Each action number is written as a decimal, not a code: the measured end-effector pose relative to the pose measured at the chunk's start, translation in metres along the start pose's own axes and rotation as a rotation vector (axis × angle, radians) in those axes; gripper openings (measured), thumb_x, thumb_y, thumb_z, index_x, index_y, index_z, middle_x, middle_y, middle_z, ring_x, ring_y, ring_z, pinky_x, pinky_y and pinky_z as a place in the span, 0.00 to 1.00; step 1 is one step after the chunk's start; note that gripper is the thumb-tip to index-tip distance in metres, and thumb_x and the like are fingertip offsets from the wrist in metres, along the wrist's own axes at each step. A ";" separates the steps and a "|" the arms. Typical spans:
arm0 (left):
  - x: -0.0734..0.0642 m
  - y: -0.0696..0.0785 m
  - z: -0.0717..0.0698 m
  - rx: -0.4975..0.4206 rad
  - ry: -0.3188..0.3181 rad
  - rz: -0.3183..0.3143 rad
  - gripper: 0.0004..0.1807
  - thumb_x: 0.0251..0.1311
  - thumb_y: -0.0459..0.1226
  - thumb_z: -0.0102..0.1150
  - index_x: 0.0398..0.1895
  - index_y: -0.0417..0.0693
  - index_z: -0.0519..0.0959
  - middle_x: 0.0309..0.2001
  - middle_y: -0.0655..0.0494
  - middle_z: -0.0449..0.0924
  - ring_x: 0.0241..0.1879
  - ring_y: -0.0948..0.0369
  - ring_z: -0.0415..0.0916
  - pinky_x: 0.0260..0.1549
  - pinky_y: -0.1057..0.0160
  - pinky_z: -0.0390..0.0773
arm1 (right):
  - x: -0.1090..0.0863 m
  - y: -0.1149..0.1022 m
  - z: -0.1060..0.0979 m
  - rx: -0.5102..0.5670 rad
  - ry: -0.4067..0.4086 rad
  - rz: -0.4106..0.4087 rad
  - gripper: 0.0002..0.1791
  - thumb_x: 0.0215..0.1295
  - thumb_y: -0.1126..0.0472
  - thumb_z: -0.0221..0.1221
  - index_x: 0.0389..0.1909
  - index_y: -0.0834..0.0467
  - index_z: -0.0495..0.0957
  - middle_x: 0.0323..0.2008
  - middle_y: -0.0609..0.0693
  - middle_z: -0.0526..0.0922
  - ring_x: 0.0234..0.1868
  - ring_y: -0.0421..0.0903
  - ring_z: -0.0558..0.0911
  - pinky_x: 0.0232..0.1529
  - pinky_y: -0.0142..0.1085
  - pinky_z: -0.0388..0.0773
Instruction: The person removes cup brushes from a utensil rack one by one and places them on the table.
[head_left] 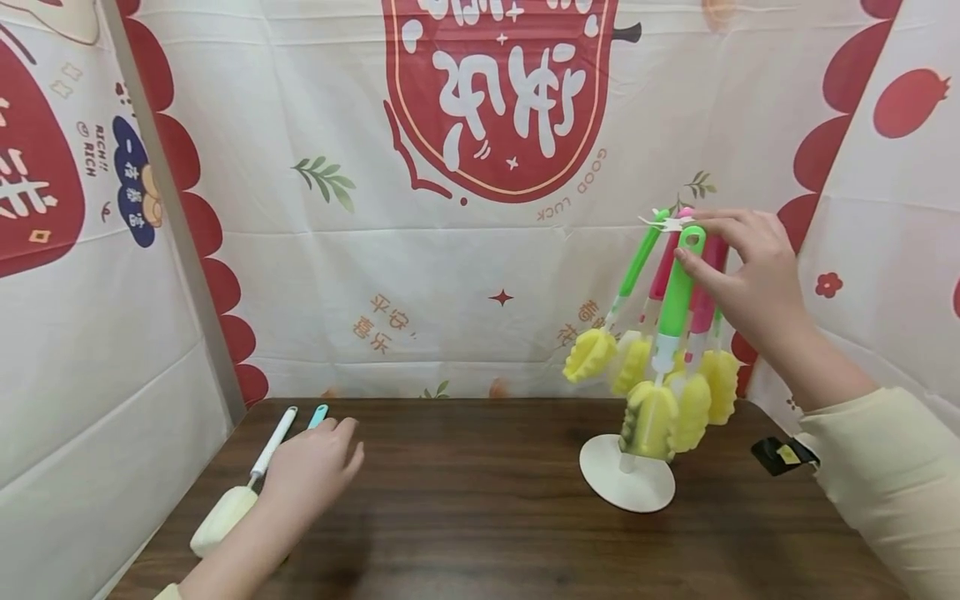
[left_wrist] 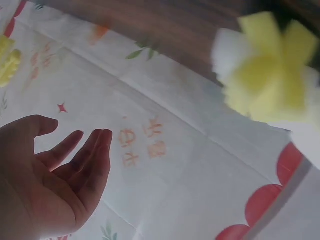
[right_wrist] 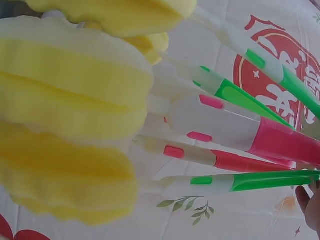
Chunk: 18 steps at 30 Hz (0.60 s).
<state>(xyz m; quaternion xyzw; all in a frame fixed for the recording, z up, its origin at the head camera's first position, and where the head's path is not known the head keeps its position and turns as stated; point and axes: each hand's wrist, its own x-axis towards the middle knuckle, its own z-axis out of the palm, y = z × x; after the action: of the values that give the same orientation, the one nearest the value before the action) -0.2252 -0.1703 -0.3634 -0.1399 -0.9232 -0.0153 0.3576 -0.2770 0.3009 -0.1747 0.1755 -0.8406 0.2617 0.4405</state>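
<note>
A white stand (head_left: 637,492) with a round base carries several sponge brushes with green or pink handles and yellow heads. At its top, my right hand (head_left: 757,271) pinches the upper end of a green-handled sponge brush (head_left: 677,296) between thumb and fingers. Pink-handled brushes (right_wrist: 285,142) hang beside it in the right wrist view. On the left, my left hand (head_left: 311,467) hovers over a brush with a light blue handle (head_left: 318,414), most of it hidden. Its fingers are loosely bent, holding nothing. Close by lies a white-handled sponge brush (head_left: 273,443) with a cream head.
The dark wooden table (head_left: 465,500) meets a printed white cloth (head_left: 480,308) at the back, with more cloth at both sides. A small black item with a yellow patch (head_left: 780,455) is near the right sleeve. Blurred yellow and white sponge heads (left_wrist: 270,75) show in the left wrist view.
</note>
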 end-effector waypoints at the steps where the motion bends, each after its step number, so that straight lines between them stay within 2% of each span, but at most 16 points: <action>1: 0.003 0.003 0.000 -0.008 -0.004 -0.002 0.11 0.50 0.39 0.67 0.35 0.42 0.80 0.26 0.51 0.78 0.19 0.54 0.77 0.11 0.56 0.71 | 0.000 0.001 0.000 0.000 0.000 -0.003 0.22 0.64 0.56 0.63 0.58 0.59 0.78 0.57 0.53 0.77 0.61 0.48 0.64 0.38 0.19 0.60; 9: 0.028 0.026 -0.004 -0.051 -0.001 -0.012 0.11 0.54 0.40 0.65 0.37 0.43 0.81 0.29 0.51 0.81 0.24 0.53 0.80 0.15 0.54 0.74 | -0.001 0.006 -0.001 0.025 0.006 -0.025 0.25 0.64 0.58 0.63 0.62 0.55 0.76 0.60 0.50 0.76 0.64 0.44 0.64 0.46 0.19 0.59; 14: 0.042 0.040 -0.009 -0.062 -0.007 0.008 0.10 0.56 0.41 0.63 0.36 0.45 0.80 0.29 0.53 0.80 0.24 0.55 0.79 0.16 0.56 0.74 | -0.002 0.009 -0.002 0.038 -0.003 -0.005 0.26 0.63 0.58 0.64 0.63 0.53 0.74 0.65 0.45 0.72 0.67 0.40 0.62 0.48 0.18 0.59; 18: 0.051 0.052 -0.013 -0.062 0.011 0.033 0.10 0.56 0.42 0.64 0.37 0.46 0.81 0.31 0.54 0.81 0.24 0.57 0.79 0.16 0.58 0.74 | -0.002 0.012 -0.003 0.071 0.004 0.001 0.28 0.63 0.60 0.64 0.65 0.51 0.73 0.66 0.43 0.70 0.68 0.39 0.61 0.57 0.26 0.58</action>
<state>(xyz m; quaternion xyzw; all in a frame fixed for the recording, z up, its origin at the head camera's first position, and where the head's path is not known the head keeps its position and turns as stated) -0.2386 -0.1098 -0.3236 -0.1661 -0.9178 -0.0389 0.3585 -0.2804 0.3128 -0.1785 0.1903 -0.8301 0.2918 0.4354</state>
